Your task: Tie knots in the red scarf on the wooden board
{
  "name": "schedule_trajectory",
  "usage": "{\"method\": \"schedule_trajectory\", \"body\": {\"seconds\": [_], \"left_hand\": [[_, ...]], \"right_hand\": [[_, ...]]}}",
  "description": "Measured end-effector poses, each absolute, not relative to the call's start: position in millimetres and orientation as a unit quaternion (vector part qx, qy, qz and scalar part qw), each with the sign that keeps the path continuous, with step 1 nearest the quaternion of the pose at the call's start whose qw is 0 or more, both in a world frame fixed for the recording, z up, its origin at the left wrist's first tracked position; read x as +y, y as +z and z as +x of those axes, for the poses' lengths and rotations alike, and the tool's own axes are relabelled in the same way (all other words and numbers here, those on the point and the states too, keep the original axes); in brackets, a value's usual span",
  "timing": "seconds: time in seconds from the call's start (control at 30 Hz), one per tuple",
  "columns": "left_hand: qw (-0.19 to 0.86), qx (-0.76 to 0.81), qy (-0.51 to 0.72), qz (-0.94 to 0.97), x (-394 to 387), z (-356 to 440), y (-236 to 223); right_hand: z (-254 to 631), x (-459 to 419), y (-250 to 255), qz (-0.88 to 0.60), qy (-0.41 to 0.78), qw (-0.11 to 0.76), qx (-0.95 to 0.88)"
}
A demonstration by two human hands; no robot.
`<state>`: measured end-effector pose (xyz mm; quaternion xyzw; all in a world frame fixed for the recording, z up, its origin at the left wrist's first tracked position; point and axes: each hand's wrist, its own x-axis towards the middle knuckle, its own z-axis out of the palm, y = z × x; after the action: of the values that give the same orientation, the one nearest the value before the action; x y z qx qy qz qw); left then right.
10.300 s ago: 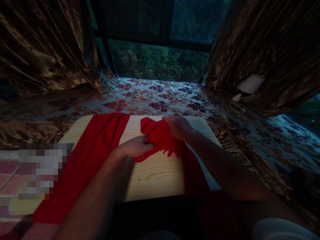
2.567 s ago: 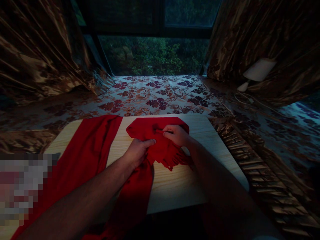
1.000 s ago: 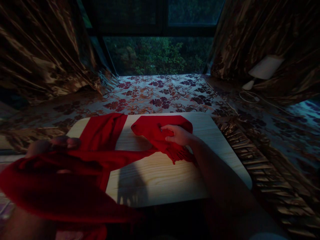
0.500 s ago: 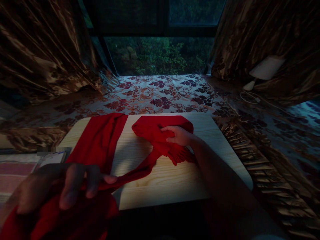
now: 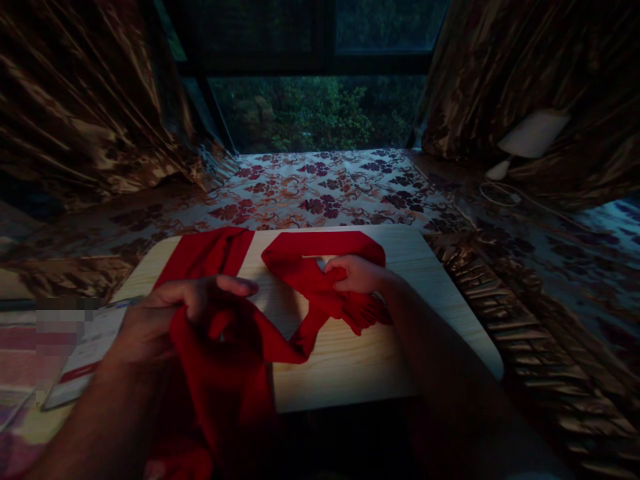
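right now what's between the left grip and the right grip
In the head view, a sagging red scarf strip runs from the left grip toward the right grip; pale tabletop and the scarf loop's left side also lie between.

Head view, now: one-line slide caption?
The left hand holds up a length of fringed red cloth; the right hand grips its looped part over a pale wooden tabletop.

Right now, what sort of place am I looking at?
Probably a room in a home, perhaps a bedroom: long draped curtains flank a window, flower-patterned cloth spreads below it, and a white-shaded lamp is at the right.
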<state>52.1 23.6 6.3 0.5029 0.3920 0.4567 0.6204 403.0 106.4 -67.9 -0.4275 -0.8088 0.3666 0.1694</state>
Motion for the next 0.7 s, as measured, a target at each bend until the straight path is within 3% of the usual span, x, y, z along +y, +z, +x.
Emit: {"method": "schedule_trajectory", "body": {"seconds": [0.17, 0.33, 0.43, 0.6, 0.7], "left_hand": [[0.629, 0.415, 0.274, 0.597, 35, 50, 3], [0.384, 0.531, 0.04, 0.755, 27, 82, 4], [0.333, 0.505, -0.055, 0.794, 17, 104, 2], [0.353, 0.445, -0.122, 0.814, -3, 127, 1], [0.314, 0.439, -0.117, 0.834, -18, 139, -1]], "right_hand": [[401, 106, -68, -0.437, 0.365, 0.165, -0.805], [403, 107, -71, -0.429, 0.362, 0.178, -0.808], [403, 107, -72, -0.431, 0.362, 0.181, -0.806], [402, 107, -73, -0.434, 0.364, 0.179, -0.805], [402, 108, -74, -0.434, 0.364, 0.182, -0.804]]}}
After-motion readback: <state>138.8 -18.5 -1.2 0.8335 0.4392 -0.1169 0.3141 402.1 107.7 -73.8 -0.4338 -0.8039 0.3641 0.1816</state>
